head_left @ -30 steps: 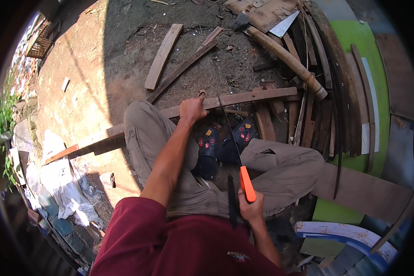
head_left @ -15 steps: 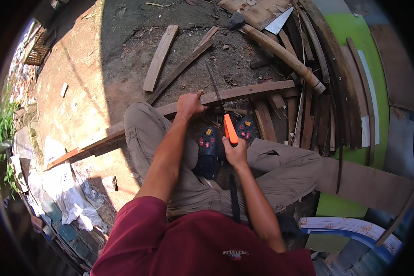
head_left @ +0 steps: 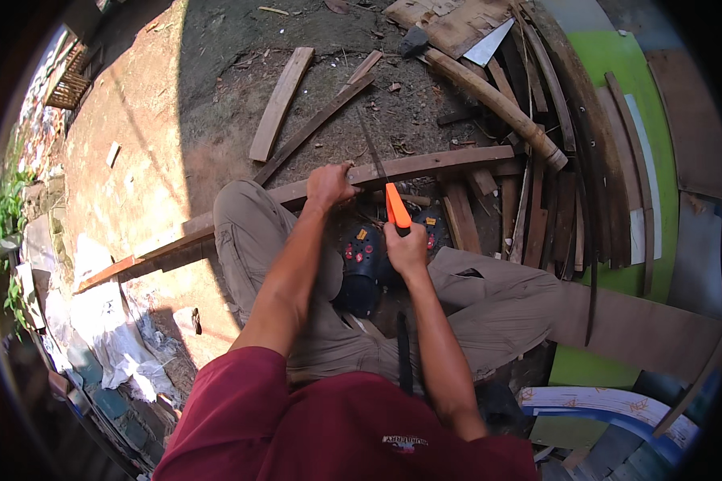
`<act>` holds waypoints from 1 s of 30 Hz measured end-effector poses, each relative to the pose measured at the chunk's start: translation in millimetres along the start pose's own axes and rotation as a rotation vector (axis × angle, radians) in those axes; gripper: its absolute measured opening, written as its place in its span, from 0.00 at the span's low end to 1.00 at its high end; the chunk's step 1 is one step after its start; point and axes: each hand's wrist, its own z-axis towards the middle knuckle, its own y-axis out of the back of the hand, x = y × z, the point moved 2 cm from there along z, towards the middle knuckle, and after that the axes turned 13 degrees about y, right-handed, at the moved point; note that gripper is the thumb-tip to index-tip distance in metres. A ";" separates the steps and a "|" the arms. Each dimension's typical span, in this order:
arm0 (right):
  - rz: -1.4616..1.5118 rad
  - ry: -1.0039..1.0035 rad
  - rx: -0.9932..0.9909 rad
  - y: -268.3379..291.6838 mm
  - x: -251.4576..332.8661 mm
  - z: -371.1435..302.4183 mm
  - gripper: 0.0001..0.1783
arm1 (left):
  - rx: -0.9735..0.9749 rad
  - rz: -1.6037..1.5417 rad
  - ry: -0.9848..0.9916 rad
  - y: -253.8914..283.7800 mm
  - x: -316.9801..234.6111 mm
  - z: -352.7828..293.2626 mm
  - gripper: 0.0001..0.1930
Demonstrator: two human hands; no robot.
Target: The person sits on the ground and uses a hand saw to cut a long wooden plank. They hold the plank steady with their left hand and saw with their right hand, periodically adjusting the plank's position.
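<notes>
gripping a saw (head_left: pixel 398 208) by its orange handle, the right hand (head_left: pixel 407 248) was closed in a fist in front of the person, above the dark clogs (head_left: pixel 359 260). the saw pointed away from the body: its thin blade (head_left: pixel 372 148) ran forward from the handle and leaned slightly left, its tip over the shaded ground (head_left: pixel 225 104). its long axis crossed the plank (head_left: pixel 441 160) steeply, close to a right angle. how deep the teeth sat in the wood could not be told.

the plank slanted from the sunlit lower left, past the left knee (head_left: pixel 245 207), up to the right, where its end lay by the wood pile (head_left: pixel 535 232). the left hand (head_left: pixel 329 186) was clasped over the plank, just left of the blade. a hammer (head_left: pixel 485 98) lay farther off to the right, its head toward the top.

one second earlier, the handle was back near the lap and a long stretch of blade showed on the near side of the plank; now the handle was close to the plank and most of the visible blade was beyond it. the left hand had kept its place.
</notes>
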 end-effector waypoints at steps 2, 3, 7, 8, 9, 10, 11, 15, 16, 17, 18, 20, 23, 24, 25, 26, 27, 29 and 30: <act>-0.025 0.072 -0.007 -7.5 -7.4 -6.2 0.16 | 0.003 0.011 0.010 -7.5 11.8 -9.8 0.33; -0.026 0.056 0.008 -6.6 -5.6 -3.6 0.16 | -0.006 0.013 0.014 -2.7 12.2 -11.3 0.33; -0.016 -0.004 0.052 10.7 5.3 -3.1 0.16 | 0.027 0.042 0.013 1.7 -1.9 -2.0 0.34; -0.006 -0.066 0.066 16.2 12.5 -10.1 0.16 | 0.030 0.013 0.002 0.4 3.2 3.9 0.34; -0.051 0.009 0.018 22.4 18.4 -28.6 0.15 | 0.031 -0.016 -0.009 3.8 6.9 11.6 0.34; -0.021 0.015 0.078 32.8 25.0 -50.0 0.13 | 0.024 -0.049 -0.012 9.3 12.4 19.4 0.34; -0.002 0.008 0.100 44.8 24.0 -72.6 0.12 | 0.070 -0.036 0.004 9.0 14.8 19.8 0.34; 0.023 -0.045 0.094 80.1 51.6 -134.6 0.09 | 0.125 -0.025 0.020 23.1 15.1 33.5 0.36; 0.011 -0.082 0.113 83.3 55.2 -139.4 0.08 | 0.132 -0.035 0.021 18.6 14.9 29.4 0.36; 0.033 -0.093 0.107 80.8 52.0 -136.9 0.09 | 0.141 -0.026 0.039 16.1 16.6 28.5 0.37; 0.057 -0.099 0.095 74.5 45.2 -125.5 0.10 | 0.120 -0.034 0.059 16.1 15.1 27.6 0.37; 0.009 -0.048 0.074 31.2 16.4 -71.6 0.12 | 0.099 -0.046 0.075 11.8 5.4 19.9 0.38; 0.056 0.093 -0.003 -5.4 -15.5 -34.0 0.14 | 0.051 -0.027 0.052 11.3 9.7 30.1 0.39; 0.081 0.124 -0.038 -2.7 -18.0 -29.8 0.15 | 0.067 -0.011 0.044 11.9 12.0 31.9 0.39; 0.120 0.064 0.035 5.3 -22.1 -29.4 0.15 | 0.083 0.005 0.035 13.0 14.7 33.5 0.40; 0.159 0.006 0.108 11.7 -25.2 -29.4 0.15 | 0.098 0.022 0.027 14.8 18.0 35.2 0.40; 0.172 0.004 0.138 13.5 -25.7 -26.4 0.16 | 0.108 0.020 0.016 16.4 19.1 37.5 0.40; 0.160 0.065 0.110 12.8 -26.9 -27.8 0.16 | 0.137 0.019 0.028 16.3 19.0 39.8 0.40; 0.156 0.094 0.095 11.0 -31.3 -30.5 0.16 | 0.152 0.021 0.033 18.2 17.5 40.9 0.39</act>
